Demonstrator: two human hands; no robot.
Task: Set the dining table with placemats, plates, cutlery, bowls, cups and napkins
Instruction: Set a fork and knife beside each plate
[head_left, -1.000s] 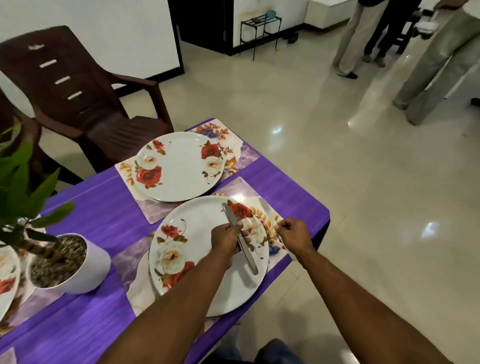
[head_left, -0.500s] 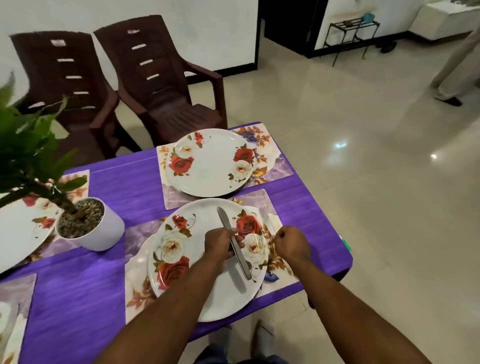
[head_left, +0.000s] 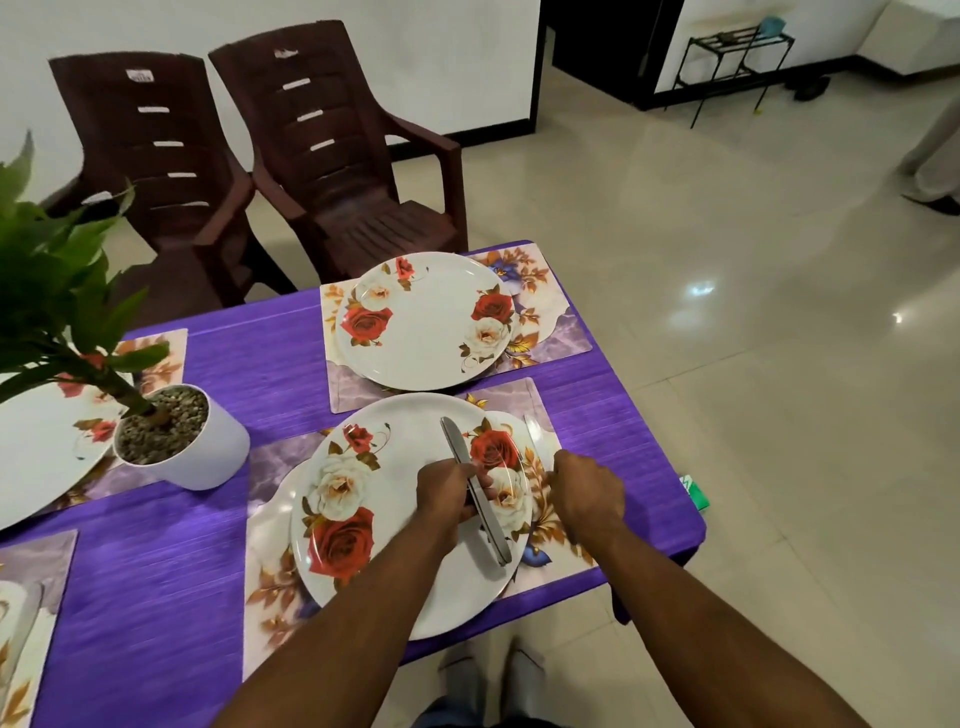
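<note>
A white plate with red and cream roses (head_left: 395, 571) lies on a floral placemat (head_left: 270, 587) at the near edge of the purple table (head_left: 156, 597). My left hand (head_left: 447, 493) is closed around a silver knife (head_left: 457, 447) held over this plate, its blade pointing away from me. Just right of the plate, my right hand (head_left: 589, 493) is a fist over the placemat. A pale slim piece of cutlery (head_left: 535, 431) runs out from its fingers. Behind stands a second matching plate (head_left: 426, 332) on its own placemat (head_left: 561, 332).
A white pot with a green plant (head_left: 208, 452) stands left of my plate, with a third plate (head_left: 36, 452) beyond it. Two dark brown plastic chairs (head_left: 332, 156) stand at the far side. A small green item (head_left: 696, 491) hangs at the table's right edge. Tiled floor lies to the right.
My view has swung left and pulled back, bringing both chairs and the plant into sight. Both hands keep their grips and stay over the near plate and placemat.
</note>
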